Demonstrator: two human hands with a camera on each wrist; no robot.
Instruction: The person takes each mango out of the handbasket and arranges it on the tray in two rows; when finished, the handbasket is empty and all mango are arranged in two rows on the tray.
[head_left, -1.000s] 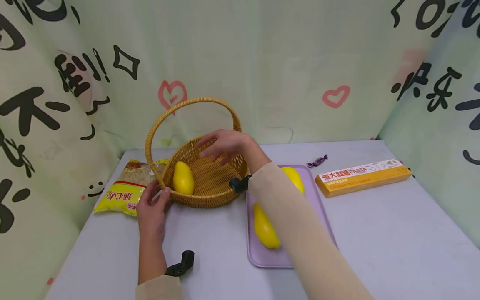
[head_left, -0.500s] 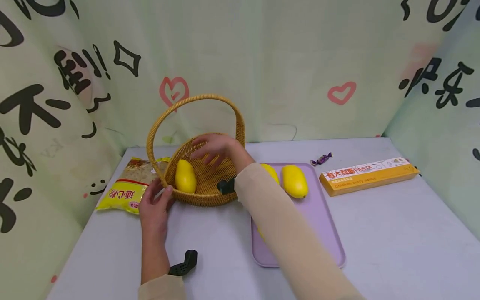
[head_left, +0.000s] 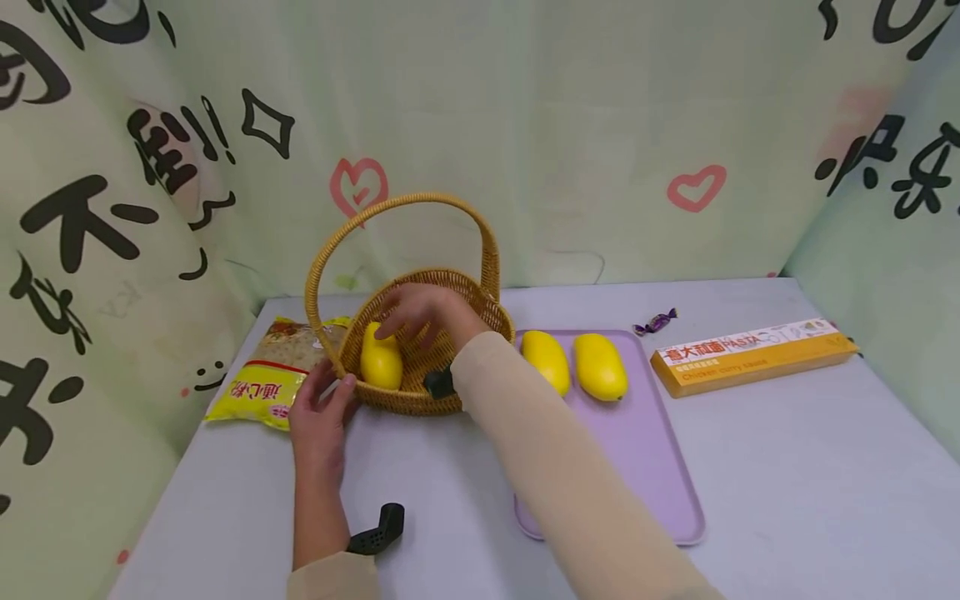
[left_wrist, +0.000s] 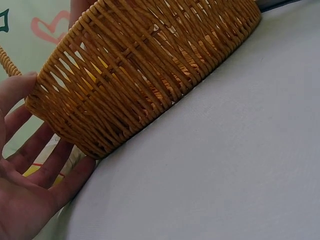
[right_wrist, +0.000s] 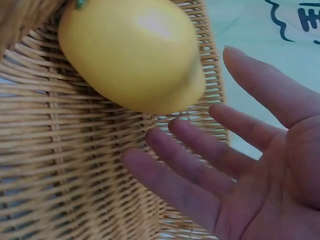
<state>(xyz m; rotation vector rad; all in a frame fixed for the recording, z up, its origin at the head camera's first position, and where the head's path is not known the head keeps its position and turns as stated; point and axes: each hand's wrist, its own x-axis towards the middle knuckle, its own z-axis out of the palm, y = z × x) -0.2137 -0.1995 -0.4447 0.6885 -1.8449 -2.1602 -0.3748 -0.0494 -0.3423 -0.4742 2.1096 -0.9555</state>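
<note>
A wicker basket [head_left: 408,404] with a tall arched handle stands on the table. One yellow mango [head_left: 381,367] sits inside it, at the left wall. My left hand [head_left: 321,421] holds the basket's left side; in the left wrist view the thumb is at the rim near the handle's foot, and the other fingers lie along the outer wall. Inside the basket, my right hand [head_left: 427,312] reaches over to the mango, its fingertips overlapping the fruit's top. The right wrist view has that hand [right_wrist: 245,175] with fingers spread, beside the mango [right_wrist: 130,55], holding nothing.
A lilac tray [head_left: 660,467] right of the basket bears a mango [head_left: 546,360] and another mango [head_left: 600,367]; my right sleeve covers part of it. A yellow food bag [head_left: 262,383] lies left of the basket. Farther right are a wrapped candy [head_left: 656,322] and a pasta box [head_left: 753,357].
My right hand has moved left and down into the basket, up to the mango there. The sleeve uncovers two tray mangoes and hides the front one. My left hand keeps its hold.
</note>
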